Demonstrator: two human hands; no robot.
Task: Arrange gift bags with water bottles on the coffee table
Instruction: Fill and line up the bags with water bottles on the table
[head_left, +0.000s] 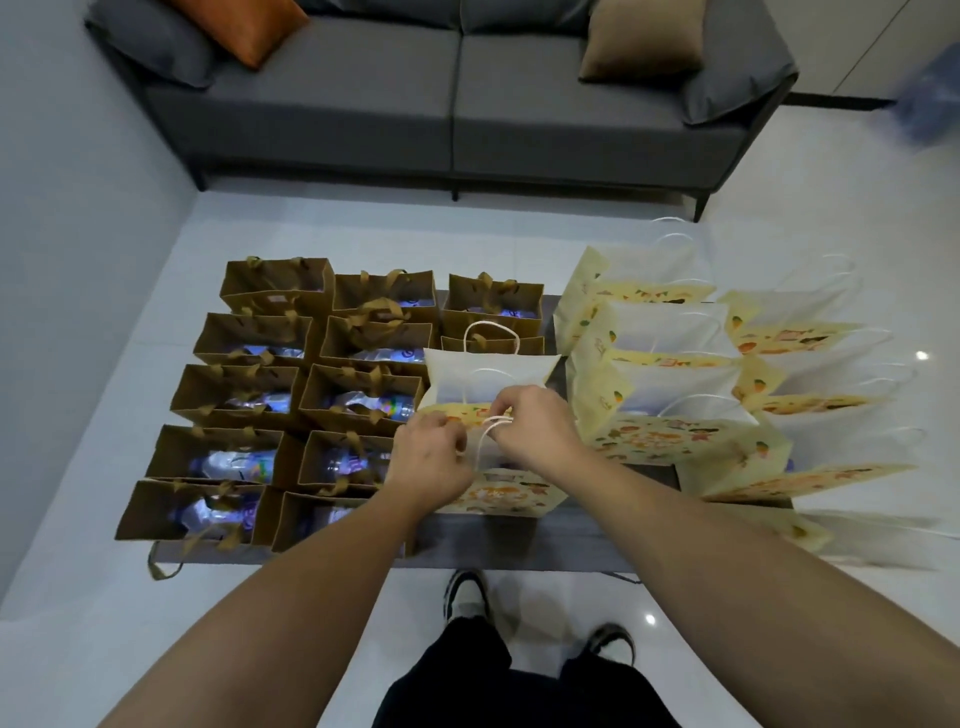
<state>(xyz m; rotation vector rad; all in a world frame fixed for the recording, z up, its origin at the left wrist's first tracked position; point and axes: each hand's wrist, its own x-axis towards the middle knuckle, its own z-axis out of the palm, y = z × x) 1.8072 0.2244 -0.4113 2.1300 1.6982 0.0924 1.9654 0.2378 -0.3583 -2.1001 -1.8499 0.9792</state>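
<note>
A pale yellow gift bag (488, 379) with a white inside and printed fruit stands open at the middle of the dark coffee table (519, 551). My left hand (434, 460) and my right hand (535, 423) meet at its near rim, both pinching the white cord handle (485, 434). Several brown paper bags (244, 389) holding water bottles (239, 462) fill the table's left half in rows. Several more yellow bags (670, 332) stand packed on the right half.
A grey sofa (452, 114) with an orange cushion (239, 26) and a tan cushion (639, 41) stands beyond the table. A grey wall (62, 260) runs along the left. My feet (467, 592) stand on the white tiled floor at the table's near edge.
</note>
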